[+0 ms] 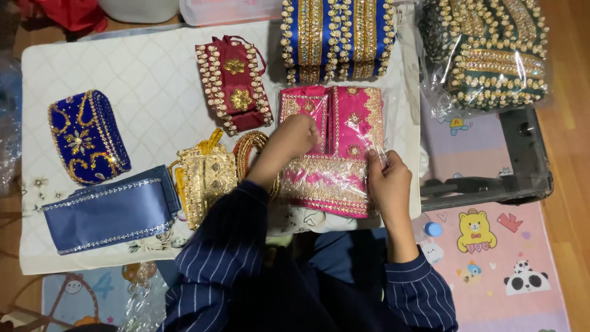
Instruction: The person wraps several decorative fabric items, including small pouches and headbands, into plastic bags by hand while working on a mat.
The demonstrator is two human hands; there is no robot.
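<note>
A pink embroidered cloth item (344, 132) with gold trim lies in clear plastic wrap near the front edge of the white table (147, 80). My left hand (295, 138) rests fist-like on its left part, pressing on the wrap. My right hand (387, 178) pinches the plastic wrap at the item's right edge. Both sleeves are dark blue with thin stripes.
Around it lie a maroon beaded pouch (235, 86), a gold pouch (206, 175), a gold bangle-like ring (249, 147), a royal blue embroidered box (86, 138), a blue satin band (110, 209) and a blue-gold stack (338, 37). A bagged green-gold item (491, 52) sits right, above a dark stand (522, 166).
</note>
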